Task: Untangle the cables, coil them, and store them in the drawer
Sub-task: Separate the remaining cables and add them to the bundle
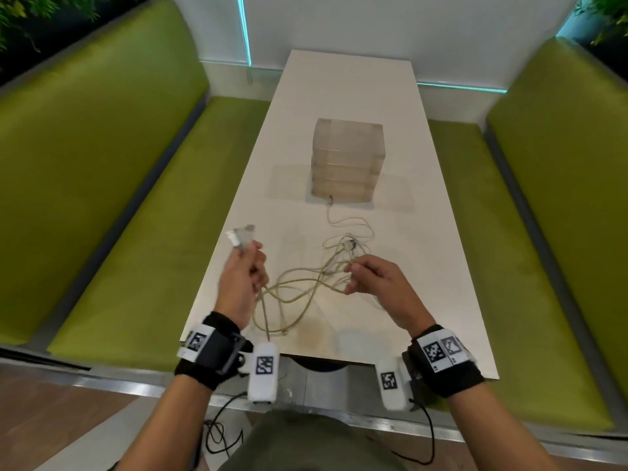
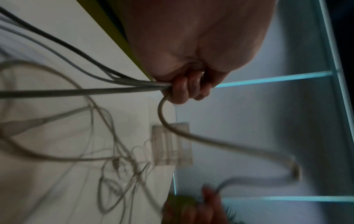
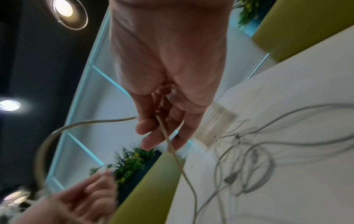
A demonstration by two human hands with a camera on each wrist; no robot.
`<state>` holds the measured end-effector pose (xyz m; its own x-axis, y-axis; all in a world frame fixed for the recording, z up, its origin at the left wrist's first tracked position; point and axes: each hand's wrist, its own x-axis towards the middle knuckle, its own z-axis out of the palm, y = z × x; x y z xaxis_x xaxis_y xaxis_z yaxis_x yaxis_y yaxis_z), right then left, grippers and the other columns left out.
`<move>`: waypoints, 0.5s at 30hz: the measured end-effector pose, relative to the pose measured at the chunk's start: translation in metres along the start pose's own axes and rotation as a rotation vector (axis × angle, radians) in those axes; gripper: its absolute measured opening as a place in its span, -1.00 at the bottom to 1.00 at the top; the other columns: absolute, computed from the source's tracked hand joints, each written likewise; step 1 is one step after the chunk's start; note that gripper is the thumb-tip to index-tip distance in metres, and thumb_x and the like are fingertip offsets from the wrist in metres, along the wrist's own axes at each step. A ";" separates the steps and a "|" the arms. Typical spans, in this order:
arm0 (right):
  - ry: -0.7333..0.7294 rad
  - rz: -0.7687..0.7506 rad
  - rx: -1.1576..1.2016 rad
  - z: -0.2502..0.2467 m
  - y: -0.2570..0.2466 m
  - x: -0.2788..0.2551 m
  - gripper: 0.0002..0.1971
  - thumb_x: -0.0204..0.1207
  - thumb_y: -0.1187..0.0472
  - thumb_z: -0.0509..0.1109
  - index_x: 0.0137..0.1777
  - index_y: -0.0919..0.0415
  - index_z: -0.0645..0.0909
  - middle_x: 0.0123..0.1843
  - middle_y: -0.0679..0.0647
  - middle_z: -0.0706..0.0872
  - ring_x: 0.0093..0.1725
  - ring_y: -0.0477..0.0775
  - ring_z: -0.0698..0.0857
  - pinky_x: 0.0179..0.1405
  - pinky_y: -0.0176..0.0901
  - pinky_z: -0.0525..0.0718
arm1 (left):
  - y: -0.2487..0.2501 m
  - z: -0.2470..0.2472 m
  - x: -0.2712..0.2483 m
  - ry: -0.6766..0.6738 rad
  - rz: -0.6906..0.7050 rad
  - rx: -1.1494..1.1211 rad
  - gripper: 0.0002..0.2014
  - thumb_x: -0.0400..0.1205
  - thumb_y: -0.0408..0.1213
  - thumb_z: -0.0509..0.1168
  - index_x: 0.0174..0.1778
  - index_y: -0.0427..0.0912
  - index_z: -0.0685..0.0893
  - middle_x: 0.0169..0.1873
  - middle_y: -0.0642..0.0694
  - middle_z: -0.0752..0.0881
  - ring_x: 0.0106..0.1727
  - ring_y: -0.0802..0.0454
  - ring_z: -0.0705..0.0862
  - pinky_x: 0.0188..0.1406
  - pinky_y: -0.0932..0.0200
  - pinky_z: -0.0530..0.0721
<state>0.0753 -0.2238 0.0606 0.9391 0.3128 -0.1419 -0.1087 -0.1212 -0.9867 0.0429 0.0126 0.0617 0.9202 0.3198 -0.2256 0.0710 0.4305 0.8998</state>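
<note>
- My left hand (image 1: 242,279) was raised over the near left edge of the table (image 1: 346,96), fingers curled around a bunch of cable strands, with a few plug ends (image 1: 239,236) sticking up out of the top of the fist.
- The left wrist view confirmed that grip: several strands ran out of the closed fingers (image 2: 182,91) and one looped away toward my other hand.
- My right hand (image 1: 377,280) was near the middle of the table, thumb and fingers pinching a single strand (image 3: 172,148) lifted off the pile.
- The cables (image 1: 306,283) were in a loose tangle on the near half of the table, loops crossing between my hands, and more plugs (image 1: 350,243) lay in the knot further away.
- One end of a cable (image 1: 330,200) lay right at the foot of the clear drawer box (image 1: 346,158), which stood at mid-table; I could not tell whether it touched.
- All its drawers looked closed, and I saw nothing stored inside, though the frosted plastic hid much.
- I judged the job to be early: untangling under way, nothing coiled, nothing put away.
</note>
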 end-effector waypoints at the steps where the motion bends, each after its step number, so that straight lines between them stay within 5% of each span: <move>1: 0.022 -0.008 0.031 0.011 -0.005 0.001 -0.86 0.63 0.36 0.27 -0.04 0.39 0.65 -0.40 0.14 0.65 -0.34 0.10 0.73 -0.09 -0.02 0.75 | -0.008 0.008 -0.004 -0.031 -0.033 0.086 -0.80 0.76 -0.18 0.08 -0.13 -0.10 0.54 -0.46 0.07 0.44 -0.59 0.22 0.25 -0.58 0.31 0.19; 5: 0.170 -0.014 0.019 0.038 -0.020 0.009 -0.85 0.59 0.33 0.31 -0.11 0.44 0.62 -0.50 0.13 0.65 -0.49 0.07 0.67 -0.37 -0.17 0.69 | -0.025 0.032 -0.018 -0.181 -0.147 0.229 -0.58 0.67 0.16 0.05 -0.07 -0.15 0.56 -0.48 0.05 0.39 -0.57 0.19 0.25 -0.48 0.19 0.16; 10: 0.265 0.013 -0.078 0.041 -0.029 0.010 -0.84 0.54 0.31 0.33 -0.21 0.41 0.58 -0.49 0.14 0.61 -0.59 -0.04 0.57 -0.52 -0.35 0.59 | -0.027 0.032 -0.026 -0.235 -0.181 0.032 -0.31 0.46 0.42 -0.01 0.02 -0.18 0.57 -0.42 0.02 0.45 -0.50 0.14 0.26 -0.45 0.21 0.24; 15: -0.106 -0.014 -0.246 0.063 -0.028 -0.005 -0.81 0.57 0.14 0.34 -0.27 0.15 0.60 -0.56 -0.04 0.60 -0.55 -0.02 0.57 -0.32 -0.19 0.64 | -0.028 0.042 -0.022 -0.078 -0.040 0.162 -0.57 0.54 0.16 0.19 0.05 -0.15 0.59 -0.31 -0.05 0.56 -0.37 0.04 0.48 -0.32 0.11 0.52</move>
<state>0.0532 -0.1624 0.0838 0.8993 0.4113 -0.1485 -0.0012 -0.3372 -0.9414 0.0367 -0.0415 0.0574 0.9421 0.2357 -0.2384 0.1635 0.2979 0.9405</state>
